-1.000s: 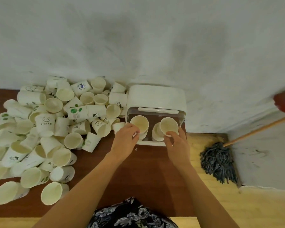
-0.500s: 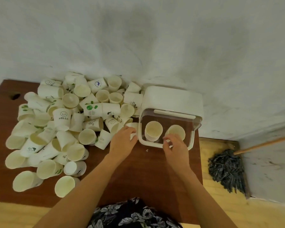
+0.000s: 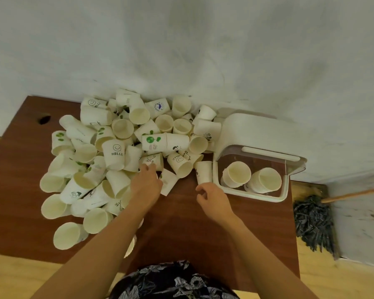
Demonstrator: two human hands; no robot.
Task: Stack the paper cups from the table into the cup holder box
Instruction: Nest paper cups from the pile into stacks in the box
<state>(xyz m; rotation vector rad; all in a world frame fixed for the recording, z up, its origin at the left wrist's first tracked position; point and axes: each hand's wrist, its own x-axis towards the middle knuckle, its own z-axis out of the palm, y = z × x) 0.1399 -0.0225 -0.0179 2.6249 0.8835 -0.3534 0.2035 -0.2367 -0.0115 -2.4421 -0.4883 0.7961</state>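
Both hands have left the cup holder box (image 3: pixel 255 197): left hand (image 3: pixel 146 184) reaches, fingers loose, into the paper cups (image 3: pixel 117 156) heaped on the bench (image 3: pixel 181 223), right hand (image 3: pixel 212 196) empty, loosely curled; cups look light, crushable, best pinched at the rim

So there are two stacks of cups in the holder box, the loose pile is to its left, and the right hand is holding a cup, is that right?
Not quite. The head view shows the right hand holds nothing; its fingers hang loosely curled above the table. The rest stands: two cup stacks sit in the cup holder box, and the loose pile lies to its left.
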